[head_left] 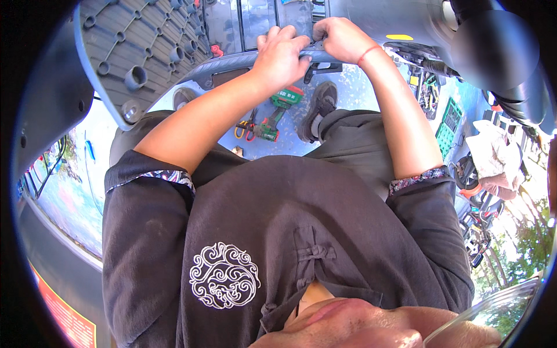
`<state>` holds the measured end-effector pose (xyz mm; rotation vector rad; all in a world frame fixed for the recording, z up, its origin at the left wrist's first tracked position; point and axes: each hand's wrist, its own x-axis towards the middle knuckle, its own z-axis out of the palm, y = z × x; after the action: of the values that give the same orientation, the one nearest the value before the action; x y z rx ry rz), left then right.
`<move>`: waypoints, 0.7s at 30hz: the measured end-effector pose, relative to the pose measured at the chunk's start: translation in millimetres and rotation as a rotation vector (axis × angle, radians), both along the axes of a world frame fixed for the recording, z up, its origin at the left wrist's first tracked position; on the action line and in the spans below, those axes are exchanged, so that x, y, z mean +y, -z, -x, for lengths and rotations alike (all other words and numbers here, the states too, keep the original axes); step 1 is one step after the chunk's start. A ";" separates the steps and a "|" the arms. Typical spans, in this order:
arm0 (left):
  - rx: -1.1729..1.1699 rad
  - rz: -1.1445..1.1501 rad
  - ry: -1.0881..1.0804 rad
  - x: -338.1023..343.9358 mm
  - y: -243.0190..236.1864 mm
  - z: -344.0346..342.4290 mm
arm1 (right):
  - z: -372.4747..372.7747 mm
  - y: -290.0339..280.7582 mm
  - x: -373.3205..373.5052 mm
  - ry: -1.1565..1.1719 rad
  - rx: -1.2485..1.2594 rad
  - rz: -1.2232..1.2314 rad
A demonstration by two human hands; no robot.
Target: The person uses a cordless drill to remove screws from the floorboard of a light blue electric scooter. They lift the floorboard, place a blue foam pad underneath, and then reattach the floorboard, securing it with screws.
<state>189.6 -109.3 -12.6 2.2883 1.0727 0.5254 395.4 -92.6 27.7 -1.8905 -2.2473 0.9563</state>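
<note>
Both hands are at a dark plastic panel (pixel 226 62) with a curved rim, at the top of the head view. My left hand (pixel 281 53) is bent over this rim, fingers on the upper side and thumb at the edge. Just to its right, my right hand (pixel 341 40) is closed, its fingertips curled down at the panel. Whatever lies between those fingertips is hidden. Below the hands, a green and red cordless drill (pixel 281 111) lies on the blue floor between my feet. Beside it is a hand tool (pixel 245 129) with yellow and red handles.
A large grey ribbed plastic board (pixel 142 49) with round sockets stands tilted at the left. On the right are a green tool case (pixel 448 129), loose tools (pixel 427 93) and a pale cloth (pixel 493 152). A dark rounded body (pixel 391 20) borders the right hand.
</note>
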 end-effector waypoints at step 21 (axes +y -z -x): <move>0.002 0.024 0.053 10.6 2.8 7.0 | 12.3 -2.4 13.5 -0.002 -0.171 0.110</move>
<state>182.6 -98.7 -15.5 2.2898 1.0116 0.4866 383.0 -79.1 30.1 -2.0907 -2.3338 0.9725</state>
